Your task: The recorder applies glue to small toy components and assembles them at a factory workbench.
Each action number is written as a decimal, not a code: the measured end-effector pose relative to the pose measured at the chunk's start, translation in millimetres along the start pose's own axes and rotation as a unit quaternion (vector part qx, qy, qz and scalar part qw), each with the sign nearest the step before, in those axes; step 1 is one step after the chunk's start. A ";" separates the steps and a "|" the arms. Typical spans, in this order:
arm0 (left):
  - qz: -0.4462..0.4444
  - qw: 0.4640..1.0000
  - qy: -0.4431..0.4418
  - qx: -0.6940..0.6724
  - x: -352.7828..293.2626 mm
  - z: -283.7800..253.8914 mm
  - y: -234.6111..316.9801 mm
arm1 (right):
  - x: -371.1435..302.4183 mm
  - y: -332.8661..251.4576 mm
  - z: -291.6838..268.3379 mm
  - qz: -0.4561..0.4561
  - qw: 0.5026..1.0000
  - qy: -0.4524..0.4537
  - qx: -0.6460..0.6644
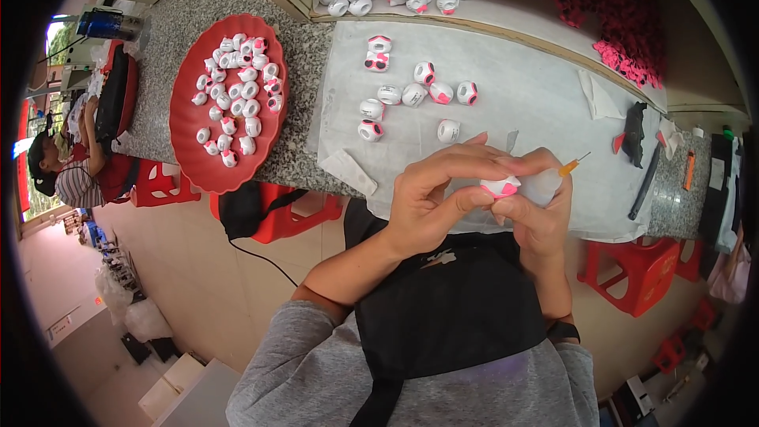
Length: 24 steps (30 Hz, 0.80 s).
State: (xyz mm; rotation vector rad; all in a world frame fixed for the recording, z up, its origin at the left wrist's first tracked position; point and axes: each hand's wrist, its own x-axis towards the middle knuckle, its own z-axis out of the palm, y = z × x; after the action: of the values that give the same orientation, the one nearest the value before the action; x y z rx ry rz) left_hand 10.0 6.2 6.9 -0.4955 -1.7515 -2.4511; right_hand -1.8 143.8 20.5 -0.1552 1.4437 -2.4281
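Between my two hands, above the near edge of the white sheet, is a small white plastic piece [500, 187] with a pink patch. The fingers and thumb of my left hand [431, 198] are closed on it. My right hand [549, 217] pinches its other side and also keeps a translucent squeeze bottle [541, 187] in its grip. An orange needle tip [569, 168] on this bottle points up and to the right, away from the piece. Beyond my hands, several similar white-and-pink pieces [413, 95] lie on the sheet [522, 103].
At left, a red scalloped tray [183, 111] holds many such pieces. A shelf compartment [506, 17] at the back holds white pieces and pink parts [624, 59]. Black scraps [635, 134] and paper lie at right. A person [79, 150] sits far left; red stools [632, 273] stand below.
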 end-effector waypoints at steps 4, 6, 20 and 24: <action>-0.001 1.000 0.006 0.005 -1.0 0.6 -2.0 | 0.2 0.8 0.6 0.003 1.000 0.005 -0.004; -0.003 1.000 0.017 -0.007 -1.8 1.7 -3.7 | 0.4 0.8 0.7 0.003 1.000 0.012 -0.011; 0.000 0.999 0.039 -0.035 -5.8 7.0 -5.7 | -1.7 4.9 2.7 -0.029 0.998 0.021 -0.044; -0.042 0.998 0.034 -0.041 -5.4 4.6 -0.8 | -2.1 4.7 7.1 -0.029 0.998 0.040 -0.031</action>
State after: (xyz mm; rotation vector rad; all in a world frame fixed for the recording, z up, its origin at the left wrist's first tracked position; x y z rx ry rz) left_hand 15.8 10.1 5.9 -0.3474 -1.6832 -2.5727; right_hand 2.9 136.4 20.0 -0.1175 1.5715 -2.4618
